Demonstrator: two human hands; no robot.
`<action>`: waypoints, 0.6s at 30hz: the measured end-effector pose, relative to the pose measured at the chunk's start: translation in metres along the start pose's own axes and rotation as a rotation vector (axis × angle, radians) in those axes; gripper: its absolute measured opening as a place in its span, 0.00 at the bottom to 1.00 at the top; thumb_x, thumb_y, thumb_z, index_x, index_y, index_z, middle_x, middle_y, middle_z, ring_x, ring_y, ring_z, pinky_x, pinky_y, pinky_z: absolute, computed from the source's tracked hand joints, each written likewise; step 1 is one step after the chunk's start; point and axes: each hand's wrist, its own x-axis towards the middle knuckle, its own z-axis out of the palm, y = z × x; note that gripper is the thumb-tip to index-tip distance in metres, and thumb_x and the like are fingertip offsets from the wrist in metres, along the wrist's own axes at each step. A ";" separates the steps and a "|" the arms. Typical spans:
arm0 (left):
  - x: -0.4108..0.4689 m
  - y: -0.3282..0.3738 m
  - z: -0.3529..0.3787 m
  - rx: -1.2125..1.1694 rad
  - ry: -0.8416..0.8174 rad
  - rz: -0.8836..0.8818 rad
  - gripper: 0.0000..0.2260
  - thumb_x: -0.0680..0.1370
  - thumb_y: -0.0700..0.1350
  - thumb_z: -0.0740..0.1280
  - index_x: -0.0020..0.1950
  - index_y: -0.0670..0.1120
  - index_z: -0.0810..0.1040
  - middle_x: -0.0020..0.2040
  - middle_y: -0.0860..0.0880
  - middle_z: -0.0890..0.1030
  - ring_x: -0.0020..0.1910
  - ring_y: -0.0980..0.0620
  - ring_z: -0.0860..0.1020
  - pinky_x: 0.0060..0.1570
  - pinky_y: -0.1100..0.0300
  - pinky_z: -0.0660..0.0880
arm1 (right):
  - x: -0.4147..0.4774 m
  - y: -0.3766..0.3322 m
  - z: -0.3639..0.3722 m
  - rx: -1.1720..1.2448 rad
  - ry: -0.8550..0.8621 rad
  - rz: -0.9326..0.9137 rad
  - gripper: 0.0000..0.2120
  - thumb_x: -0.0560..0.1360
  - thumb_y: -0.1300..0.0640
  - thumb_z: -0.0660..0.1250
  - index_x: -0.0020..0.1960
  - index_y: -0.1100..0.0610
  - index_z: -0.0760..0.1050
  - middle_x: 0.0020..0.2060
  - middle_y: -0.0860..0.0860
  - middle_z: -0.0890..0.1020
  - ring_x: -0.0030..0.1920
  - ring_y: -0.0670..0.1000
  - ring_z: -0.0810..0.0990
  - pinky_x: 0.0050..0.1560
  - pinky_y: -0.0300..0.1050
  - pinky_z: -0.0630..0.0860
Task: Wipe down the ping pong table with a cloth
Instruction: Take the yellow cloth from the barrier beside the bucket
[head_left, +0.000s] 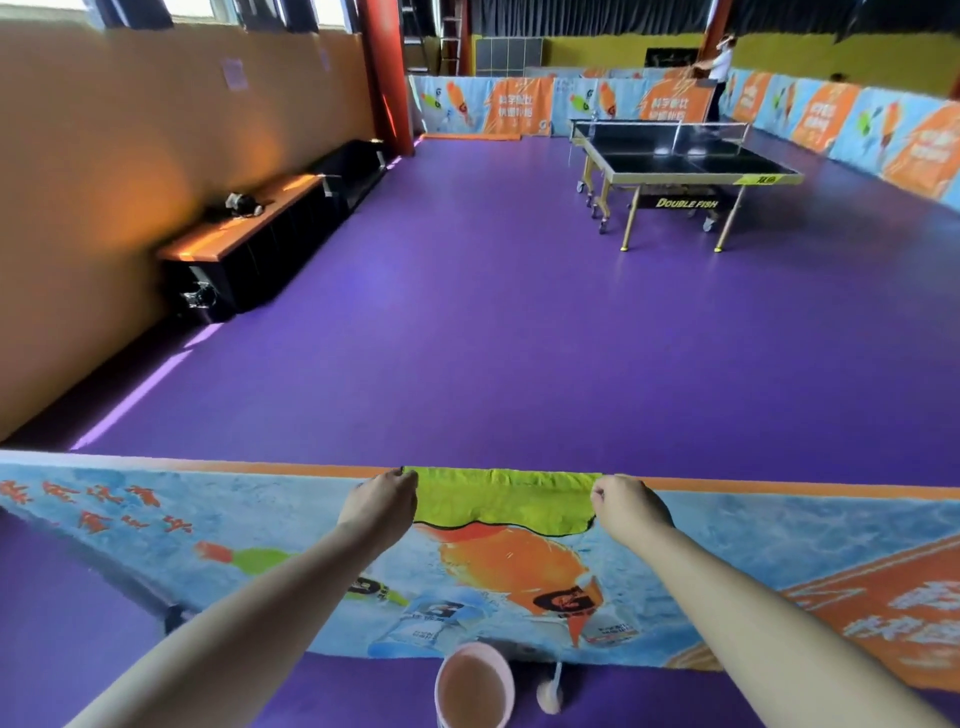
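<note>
A printed barrier showing orange and green drink bottles is running across the purple floor. A pink bucket of brownish water is standing at its near foot, with a small pale object lying just beside it. A long wood-topped desk is lining the orange wall at left and carrying a dark bundle, while a person in a white top is standing by the far barriers.

A printed blue-and-orange fabric barrier stands across my front; beyond it, purple floor lies open.
</note>
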 end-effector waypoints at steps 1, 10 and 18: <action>0.011 0.001 0.004 -0.020 -0.011 -0.027 0.07 0.81 0.45 0.58 0.48 0.46 0.75 0.47 0.44 0.80 0.46 0.39 0.80 0.35 0.55 0.67 | 0.013 0.004 0.002 0.004 -0.020 0.005 0.10 0.79 0.57 0.59 0.40 0.54 0.73 0.42 0.51 0.78 0.41 0.57 0.75 0.36 0.44 0.68; 0.079 -0.006 0.040 -0.021 -0.042 -0.192 0.07 0.82 0.46 0.60 0.55 0.46 0.76 0.52 0.43 0.76 0.52 0.38 0.76 0.42 0.50 0.74 | 0.093 0.036 0.031 0.007 -0.066 -0.012 0.09 0.82 0.56 0.60 0.50 0.60 0.76 0.47 0.54 0.76 0.47 0.58 0.76 0.43 0.48 0.74; 0.106 0.005 0.050 0.061 -0.285 -0.352 0.13 0.78 0.33 0.56 0.62 0.43 0.69 0.56 0.40 0.73 0.58 0.37 0.74 0.46 0.49 0.72 | 0.108 0.029 0.039 0.013 -0.087 0.046 0.13 0.79 0.64 0.61 0.61 0.57 0.75 0.52 0.56 0.78 0.47 0.59 0.76 0.42 0.47 0.71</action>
